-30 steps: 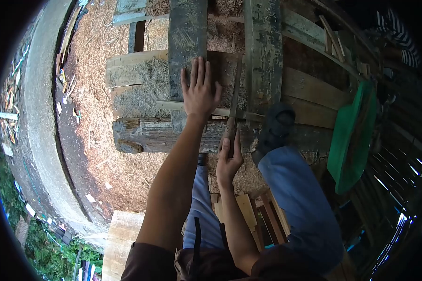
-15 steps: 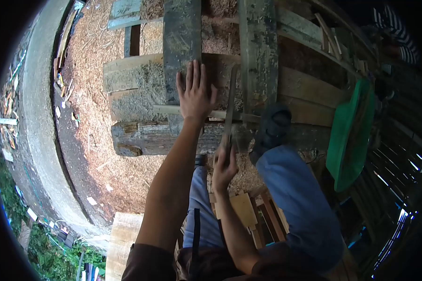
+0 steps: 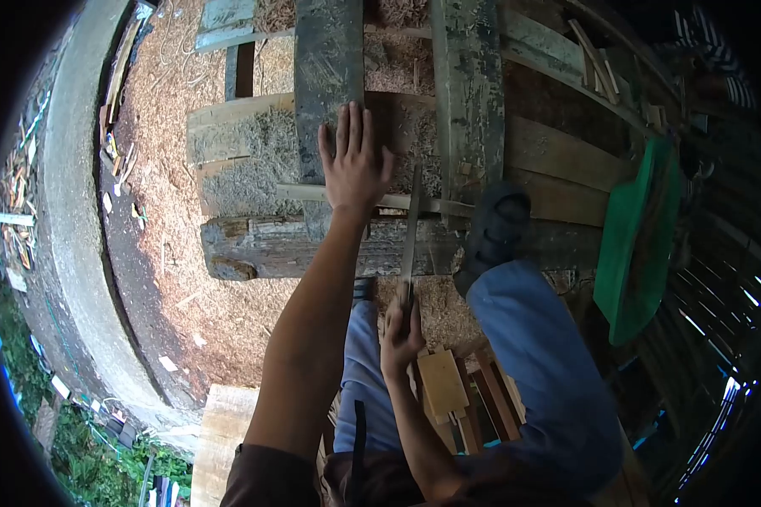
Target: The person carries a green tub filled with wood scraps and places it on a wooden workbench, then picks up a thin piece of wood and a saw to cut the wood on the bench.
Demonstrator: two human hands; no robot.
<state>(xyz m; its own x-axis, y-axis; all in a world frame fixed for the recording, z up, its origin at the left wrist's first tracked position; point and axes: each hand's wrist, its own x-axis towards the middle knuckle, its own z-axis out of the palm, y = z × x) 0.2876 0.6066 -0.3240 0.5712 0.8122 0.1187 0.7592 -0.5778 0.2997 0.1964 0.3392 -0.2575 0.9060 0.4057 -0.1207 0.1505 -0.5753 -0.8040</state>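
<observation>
My left hand (image 3: 355, 173) lies flat with its fingers stretched out, over a thin wooden strip (image 3: 300, 193) and the dark upright plank (image 3: 328, 59) beneath. Closed around a dark handle, my right hand (image 3: 402, 334) grips a handsaw (image 3: 411, 232) with a long narrow blade. The blade crosses the strip just right of my left hand and points away from me. My right foot in a dark clog (image 3: 500, 224) rests by the strip's right end, near a second upright plank (image 3: 469, 101).
A thick weathered beam (image 3: 304, 247) runs across below the strip. To the right stands a green plastic tub (image 3: 609, 287). Wood shavings (image 3: 220, 313) cover the ground, bordered by a concrete edge (image 3: 59, 186) on the left. Cut boards (image 3: 444, 384) lie below, and a person in striped clothing (image 3: 710, 51) is at upper right.
My right hand has drawn the handsaw back toward my body, so its tip now sits closer to the strip. My left hand stays at the same place.
</observation>
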